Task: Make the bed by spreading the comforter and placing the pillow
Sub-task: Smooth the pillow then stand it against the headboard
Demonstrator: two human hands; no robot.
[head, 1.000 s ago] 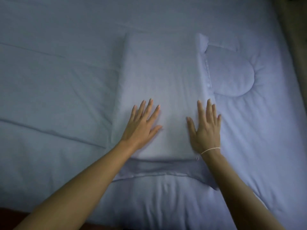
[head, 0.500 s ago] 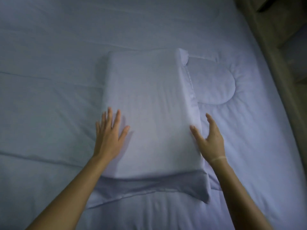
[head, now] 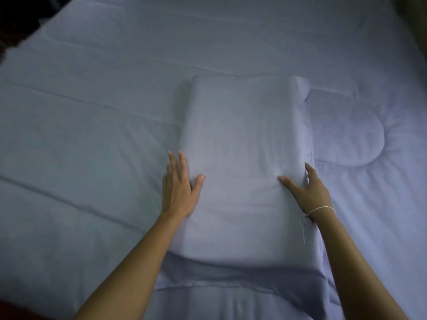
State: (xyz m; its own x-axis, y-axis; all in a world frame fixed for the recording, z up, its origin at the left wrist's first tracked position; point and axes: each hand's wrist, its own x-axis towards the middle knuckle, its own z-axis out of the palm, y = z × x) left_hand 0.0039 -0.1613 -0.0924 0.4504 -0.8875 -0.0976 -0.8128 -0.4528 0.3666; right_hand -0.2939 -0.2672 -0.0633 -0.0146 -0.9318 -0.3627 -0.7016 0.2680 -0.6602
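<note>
A pale blue pillow [head: 242, 158] lies lengthwise on the quilted pale blue comforter [head: 92, 135], which covers the whole bed. My left hand [head: 179, 188] lies flat against the pillow's left edge, fingers straight on the comforter and thumb on the pillow. On the right edge my right hand [head: 307, 188] grips the pillow, thumb on top and fingers wrapped down its side. A thin white string circles my right wrist. The pillowcase's loose flap [head: 231, 276] spreads flat at the near end.
A rounded stitched panel [head: 346, 132] of the comforter shows just right of the pillow. Dark floor lies past the bed's far left corner [head: 20, 17]. A brownish edge of furniture [head: 413, 24] runs along the upper right.
Both hands slid from the pillow's top outward to its side edges. My right hand now grips the right edge. The view has shifted, so the pillow sits further right in frame.
</note>
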